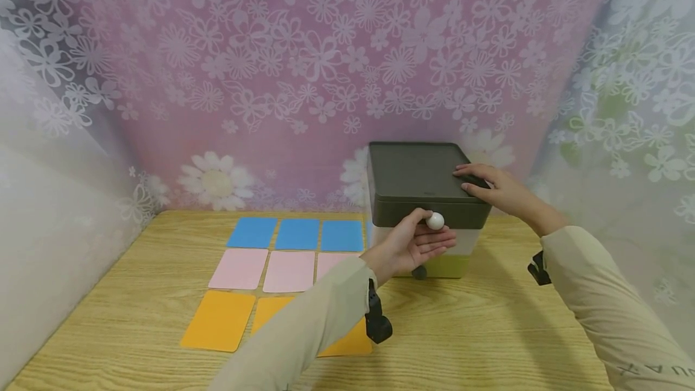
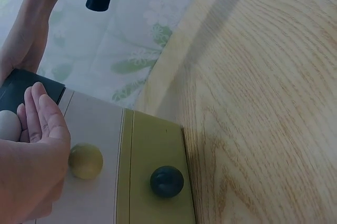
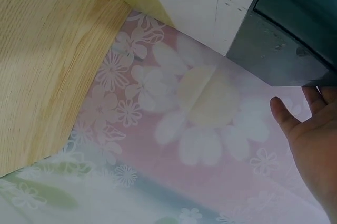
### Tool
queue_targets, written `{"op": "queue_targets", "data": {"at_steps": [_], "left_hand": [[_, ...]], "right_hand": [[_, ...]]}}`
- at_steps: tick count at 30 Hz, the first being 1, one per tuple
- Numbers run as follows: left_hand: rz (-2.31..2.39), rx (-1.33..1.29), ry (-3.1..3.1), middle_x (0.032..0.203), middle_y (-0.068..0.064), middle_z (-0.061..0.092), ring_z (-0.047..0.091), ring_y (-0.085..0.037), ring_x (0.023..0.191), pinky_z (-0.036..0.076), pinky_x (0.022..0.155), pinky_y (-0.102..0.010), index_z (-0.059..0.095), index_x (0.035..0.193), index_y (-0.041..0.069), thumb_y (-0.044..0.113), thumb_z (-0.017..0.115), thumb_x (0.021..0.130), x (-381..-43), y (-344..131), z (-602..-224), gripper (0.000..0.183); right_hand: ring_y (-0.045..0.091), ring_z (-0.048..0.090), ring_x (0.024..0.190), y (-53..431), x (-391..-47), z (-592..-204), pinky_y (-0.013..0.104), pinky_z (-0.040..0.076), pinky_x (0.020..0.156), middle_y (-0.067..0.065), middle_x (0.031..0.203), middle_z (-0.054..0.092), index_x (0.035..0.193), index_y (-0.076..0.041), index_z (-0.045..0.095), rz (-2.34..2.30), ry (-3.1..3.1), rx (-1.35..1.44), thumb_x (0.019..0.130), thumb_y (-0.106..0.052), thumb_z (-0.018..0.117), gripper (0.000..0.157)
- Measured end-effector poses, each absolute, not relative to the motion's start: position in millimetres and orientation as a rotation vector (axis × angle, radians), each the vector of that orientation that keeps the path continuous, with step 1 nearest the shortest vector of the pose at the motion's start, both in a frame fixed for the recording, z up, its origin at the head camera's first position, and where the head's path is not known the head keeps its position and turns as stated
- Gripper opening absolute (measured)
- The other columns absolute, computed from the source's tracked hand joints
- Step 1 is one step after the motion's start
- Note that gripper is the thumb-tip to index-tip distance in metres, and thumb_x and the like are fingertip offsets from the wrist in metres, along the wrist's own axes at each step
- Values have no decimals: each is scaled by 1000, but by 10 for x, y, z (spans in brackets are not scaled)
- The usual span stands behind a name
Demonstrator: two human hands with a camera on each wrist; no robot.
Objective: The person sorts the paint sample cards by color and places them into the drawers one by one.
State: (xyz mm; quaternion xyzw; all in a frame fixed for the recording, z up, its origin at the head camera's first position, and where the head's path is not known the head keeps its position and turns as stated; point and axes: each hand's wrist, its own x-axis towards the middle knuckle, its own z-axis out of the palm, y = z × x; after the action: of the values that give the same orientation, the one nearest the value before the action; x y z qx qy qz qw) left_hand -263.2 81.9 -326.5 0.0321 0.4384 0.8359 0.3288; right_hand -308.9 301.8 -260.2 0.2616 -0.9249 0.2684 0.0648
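A small three-tier drawer box (image 1: pixel 418 171) stands on the table, with a dark top drawer, a white middle and a yellow-green bottom. My left hand (image 1: pixel 415 245) is at its front, the thumb against the white knob (image 1: pixel 435 221) of the dark drawer and the other fingers stretched out below it. In the left wrist view, a yellow knob (image 2: pixel 86 161) and a dark knob (image 2: pixel 167 182) sit on the lower drawers. My right hand (image 1: pixel 502 192) rests on the right edge of the dark top, fingers lying over it. Its fingertips are hidden in the right wrist view.
Left of the box lie rows of flat square cards: blue (image 1: pixel 297 234), pink (image 1: pixel 289 271) and orange (image 1: pixel 218 320). My left sleeve covers part of the pink and orange rows. Flowered cloth (image 1: pixel 304 77) hangs behind and beside the wooden table (image 1: pixel 488 330).
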Motion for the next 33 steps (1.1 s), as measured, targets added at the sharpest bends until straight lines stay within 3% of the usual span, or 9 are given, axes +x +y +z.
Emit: {"op": "queue_targets", "data": {"at_steps": [8,20,33], "left_hand": [[2126,106,1140,119,-16,61,59,-24,111,42,100,-33,61,116,-1,33,52,88,-2454,759,-3253,45],[2099,96,1146,115,-18,62,61,-24,107,48,93,-30,61,114,-3,35,53,86,-2040,712,-3217,47],[2053,160,1110,120,-19,59,58,-25,112,42,101,-35,61,115,0,37,52,88,-1982,686,-3259,47]], "right_hand": [[42,27,131,3030,-3100,-2596,62,26,99,21,139,39,130,-2,47,817,-2786,832,94,-19,50,39],[41,27,131,3020,-3091,-2598,62,26,99,21,139,39,129,-2,48,815,-2784,827,94,-21,50,40],[43,29,129,3016,-3082,-2594,61,29,96,23,137,41,128,-2,49,777,-2751,862,93,-16,53,38]]}}
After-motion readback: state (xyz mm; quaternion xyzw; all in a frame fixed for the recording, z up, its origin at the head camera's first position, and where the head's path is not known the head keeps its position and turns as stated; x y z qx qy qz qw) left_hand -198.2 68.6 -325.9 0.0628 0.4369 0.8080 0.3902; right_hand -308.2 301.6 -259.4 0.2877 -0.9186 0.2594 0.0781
